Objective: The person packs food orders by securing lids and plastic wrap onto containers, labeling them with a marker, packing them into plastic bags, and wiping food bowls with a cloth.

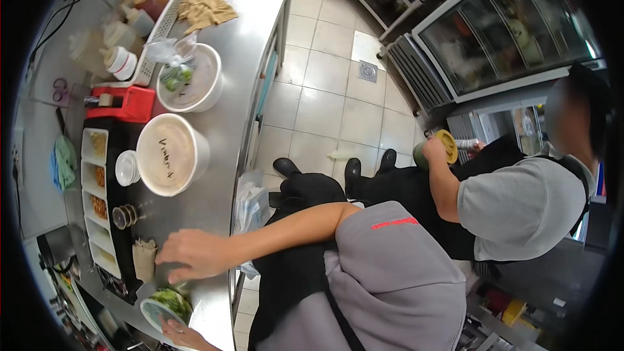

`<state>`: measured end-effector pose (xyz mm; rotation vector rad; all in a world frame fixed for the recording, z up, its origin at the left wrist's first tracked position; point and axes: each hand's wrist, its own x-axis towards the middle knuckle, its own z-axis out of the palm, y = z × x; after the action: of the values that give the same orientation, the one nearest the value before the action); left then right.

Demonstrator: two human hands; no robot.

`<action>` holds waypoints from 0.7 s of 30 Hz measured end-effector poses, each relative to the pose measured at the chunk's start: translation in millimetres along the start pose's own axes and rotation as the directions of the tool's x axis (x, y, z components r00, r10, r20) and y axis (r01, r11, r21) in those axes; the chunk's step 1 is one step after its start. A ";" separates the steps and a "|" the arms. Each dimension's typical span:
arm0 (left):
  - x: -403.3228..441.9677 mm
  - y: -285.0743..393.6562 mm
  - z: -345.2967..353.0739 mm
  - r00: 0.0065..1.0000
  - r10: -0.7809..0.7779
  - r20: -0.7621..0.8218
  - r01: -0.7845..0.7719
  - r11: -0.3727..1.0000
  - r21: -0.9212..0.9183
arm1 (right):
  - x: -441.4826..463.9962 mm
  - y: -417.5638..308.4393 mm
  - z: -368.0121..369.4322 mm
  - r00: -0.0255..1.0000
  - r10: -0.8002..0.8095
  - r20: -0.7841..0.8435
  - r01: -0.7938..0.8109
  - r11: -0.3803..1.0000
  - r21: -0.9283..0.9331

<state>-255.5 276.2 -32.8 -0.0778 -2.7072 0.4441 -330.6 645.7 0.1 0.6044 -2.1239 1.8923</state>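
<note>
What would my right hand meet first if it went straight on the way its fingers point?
The right hand would probably meet the beige bundle first, just ahead of it on the counter. Depth is unclear in this single view, so it might pass above instead.

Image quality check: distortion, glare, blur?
Head view: fisheye-style bending, black corners; head view: pale glare on the steel counter and floor tiles; head view: right hand slightly soft, perhaps motion blur.
</note>
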 end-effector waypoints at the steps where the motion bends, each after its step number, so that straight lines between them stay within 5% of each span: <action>1: 7.6 -20.7 14.5 0.998 0.065 0.001 -0.064 0.987 0.145 | -4.9 -0.5 4.4 0.999 0.014 0.033 -0.015 1.000 0.026; 2: 14.2 -29.8 21.4 0.991 0.130 0.012 -0.128 0.949 0.288 | -7.9 -1.6 8.0 0.999 0.025 0.022 -0.026 0.999 0.045; 3: 45.0 16.9 -28.2 0.974 -0.098 0.204 0.115 0.990 -0.076 | -10.1 -2.2 9.3 0.999 0.036 0.012 -0.036 0.997 0.062; 6: 54.6 13.8 -5.1 0.964 -0.100 0.244 0.152 0.967 -0.202 | -14.8 -0.3 9.1 0.999 0.032 0.001 -0.032 0.998 0.061; 7: 58.0 7.1 -5.9 0.917 -0.089 0.388 0.173 0.967 -0.187 | -15.8 -1.2 4.7 0.998 0.046 0.033 -0.048 0.997 0.062; 13: 53.0 7.5 5.3 0.934 -0.139 0.329 0.192 0.972 -0.135 | -16.6 3.9 -13.9 0.993 0.080 0.083 -0.087 0.993 0.084; 16: 54.3 5.8 9.2 0.981 0.040 0.191 -0.018 0.994 -0.112 | -20.0 4.5 -16.0 0.996 0.071 0.050 -0.075 0.994 0.080; 21: 63.2 29.2 -11.0 0.983 -0.005 0.183 0.042 0.979 -0.198 | -25.3 2.6 -9.8 0.998 0.038 0.046 -0.039 0.999 0.033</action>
<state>-309.7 314.5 -8.9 -0.0635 -2.9224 0.1752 -310.2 659.4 -11.9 0.6234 -2.1505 1.9564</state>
